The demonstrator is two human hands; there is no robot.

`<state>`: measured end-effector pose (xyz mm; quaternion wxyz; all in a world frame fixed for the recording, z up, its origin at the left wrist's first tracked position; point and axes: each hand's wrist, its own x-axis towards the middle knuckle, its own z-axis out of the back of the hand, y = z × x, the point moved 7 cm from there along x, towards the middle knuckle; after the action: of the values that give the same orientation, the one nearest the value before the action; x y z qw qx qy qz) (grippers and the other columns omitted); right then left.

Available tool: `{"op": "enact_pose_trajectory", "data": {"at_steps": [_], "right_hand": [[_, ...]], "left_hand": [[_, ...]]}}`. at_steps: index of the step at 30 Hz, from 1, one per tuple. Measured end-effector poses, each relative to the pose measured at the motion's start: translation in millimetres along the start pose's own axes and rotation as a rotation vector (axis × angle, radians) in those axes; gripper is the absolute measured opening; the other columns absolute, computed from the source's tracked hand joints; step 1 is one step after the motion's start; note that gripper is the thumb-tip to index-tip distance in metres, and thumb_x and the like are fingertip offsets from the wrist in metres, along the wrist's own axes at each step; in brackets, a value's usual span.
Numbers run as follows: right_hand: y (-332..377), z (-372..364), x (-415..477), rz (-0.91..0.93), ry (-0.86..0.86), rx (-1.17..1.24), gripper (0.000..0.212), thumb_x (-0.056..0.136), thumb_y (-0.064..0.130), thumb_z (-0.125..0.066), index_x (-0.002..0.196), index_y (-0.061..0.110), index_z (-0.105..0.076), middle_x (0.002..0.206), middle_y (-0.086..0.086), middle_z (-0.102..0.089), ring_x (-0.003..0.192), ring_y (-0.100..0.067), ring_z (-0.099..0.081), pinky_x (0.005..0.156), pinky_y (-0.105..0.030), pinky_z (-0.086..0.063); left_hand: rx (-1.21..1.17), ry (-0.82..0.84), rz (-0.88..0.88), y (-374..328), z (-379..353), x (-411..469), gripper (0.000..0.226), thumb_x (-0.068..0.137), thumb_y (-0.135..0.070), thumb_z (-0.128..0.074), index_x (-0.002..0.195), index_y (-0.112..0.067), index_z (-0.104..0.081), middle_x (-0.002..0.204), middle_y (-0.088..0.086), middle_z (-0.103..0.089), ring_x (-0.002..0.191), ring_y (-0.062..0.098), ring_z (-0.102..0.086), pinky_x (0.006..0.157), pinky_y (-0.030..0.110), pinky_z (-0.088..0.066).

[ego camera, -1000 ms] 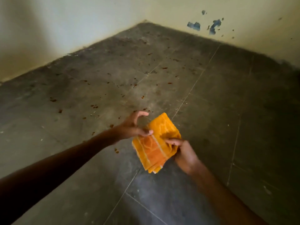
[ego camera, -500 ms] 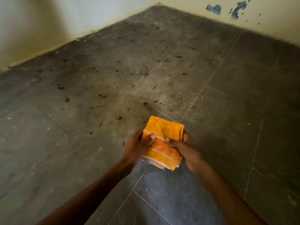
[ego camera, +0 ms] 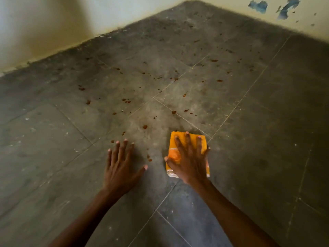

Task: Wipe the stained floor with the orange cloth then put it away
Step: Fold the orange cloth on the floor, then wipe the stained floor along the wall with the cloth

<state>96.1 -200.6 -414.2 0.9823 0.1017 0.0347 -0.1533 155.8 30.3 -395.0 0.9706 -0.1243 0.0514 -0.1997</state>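
The folded orange cloth [ego camera: 176, 154] lies flat on the dark tiled floor [ego camera: 267, 139]. My right hand [ego camera: 191, 161] presses down on it with fingers spread, covering most of it. My left hand [ego camera: 121, 166] rests palm down on the bare floor to the cloth's left, fingers apart, holding nothing. Small reddish-brown stains [ego camera: 145, 126] are scattered over the tiles ahead of both hands, and two spots [ego camera: 149, 158] sit between the hands.
Pale walls [ego camera: 53, 24] meet in a corner at the far end of the floor. The right wall has chipped blue paint patches [ego camera: 258, 6]. Thin grout lines cross the tiles.
Both hands held the folded cloth in the air before. Now the cloth is down on the floor under my right hand, and my left hand has let go and rests on the floor.
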Motion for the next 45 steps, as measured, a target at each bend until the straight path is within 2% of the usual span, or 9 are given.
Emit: {"op": "enact_pose_trajectory", "data": {"at_steps": [9,13,20,26,29,32,37,42,45], "right_hand": [[67,-7,31,0.227,-0.031,-0.049,0.075,0.092,0.070,-0.023,0.158,0.038,-0.005,0.169,-0.001,0.000,0.152,-0.044,0.005,0.115,-0.070,-0.016],[48,-6,-41,0.502,-0.071,-0.029,0.064,0.095,0.059,-0.038,0.155,0.041,-0.025,0.167,0.005,-0.015,0.154,-0.036,-0.009,0.114,-0.063,-0.025],[82,2,100,0.050,-0.042,0.010,0.067,0.095,0.058,-0.024,0.158,0.034,-0.017,0.168,-0.004,-0.010,0.151,-0.047,-0.004,0.114,-0.070,-0.019],[86,-3,-15,0.715,-0.099,-0.045,0.063,0.096,0.050,-0.040,0.156,0.042,-0.021,0.167,0.005,-0.013,0.155,-0.032,-0.007,0.117,-0.059,-0.022],[46,9,97,0.345,-0.203,-0.070,0.062,0.094,0.052,-0.032,0.154,0.036,-0.028,0.165,-0.004,-0.025,0.149,-0.044,-0.021,0.110,-0.068,-0.028],[102,1,131,0.090,-0.133,-0.034,0.073,0.088,0.059,-0.014,0.157,0.036,-0.018,0.168,-0.004,-0.014,0.150,-0.047,-0.010,0.114,-0.071,-0.018],[132,-24,-23,0.703,0.021,-0.110,0.065,0.095,0.053,-0.037,0.157,0.041,-0.018,0.168,0.002,-0.011,0.153,-0.038,-0.007,0.120,-0.057,-0.011],[93,1,144,0.351,-0.007,-0.041,0.062,0.095,0.059,-0.025,0.155,0.042,-0.021,0.168,-0.003,-0.013,0.152,-0.041,-0.013,0.115,-0.068,-0.019],[192,-20,174,0.595,0.231,0.292,0.071,0.094,0.053,-0.043,0.157,0.035,-0.016,0.166,-0.007,-0.019,0.147,-0.042,-0.025,0.111,-0.068,-0.024]], "left_hand": [[-0.010,0.116,-0.040,22,-17,-8,0.089,0.084,-0.080,-0.026,0.151,-0.037,0.015,0.160,-0.007,0.025,0.144,0.013,0.031,0.119,0.050,0.013],[-0.084,0.159,-0.076,28,-9,-15,0.098,0.077,-0.086,-0.025,0.152,-0.035,0.013,0.159,-0.008,0.026,0.144,0.011,0.031,0.120,0.048,0.013],[-0.023,0.189,-0.169,46,-6,-25,0.091,0.085,-0.081,-0.019,0.152,-0.031,0.017,0.160,-0.007,0.024,0.147,0.014,0.024,0.120,0.046,0.011],[-0.074,0.048,0.014,110,11,-12,0.062,0.096,-0.057,-0.008,0.154,-0.036,0.003,0.163,-0.009,0.011,0.150,0.017,0.015,0.119,0.052,0.013],[-0.041,0.077,0.032,114,12,-11,0.062,0.095,-0.059,-0.007,0.152,-0.040,0.009,0.162,-0.010,0.017,0.148,0.016,0.020,0.118,0.055,0.013],[-0.034,0.068,0.061,108,9,-9,0.064,0.095,-0.061,-0.010,0.152,-0.040,0.011,0.161,-0.009,0.020,0.148,0.017,0.023,0.117,0.057,0.012],[-0.059,0.007,0.102,109,18,-7,0.071,0.090,-0.070,-0.023,0.153,-0.043,-0.003,0.164,-0.012,0.006,0.150,0.015,0.015,0.118,0.056,0.010],[-0.093,-0.015,0.161,144,27,14,0.072,0.090,-0.072,-0.023,0.153,-0.043,-0.006,0.164,-0.010,0.004,0.150,0.016,0.014,0.119,0.052,0.013],[-0.169,-0.054,0.244,188,42,53,0.059,0.096,-0.059,-0.021,0.152,-0.043,-0.015,0.164,-0.006,-0.003,0.151,0.018,0.007,0.118,0.056,0.011]]}}
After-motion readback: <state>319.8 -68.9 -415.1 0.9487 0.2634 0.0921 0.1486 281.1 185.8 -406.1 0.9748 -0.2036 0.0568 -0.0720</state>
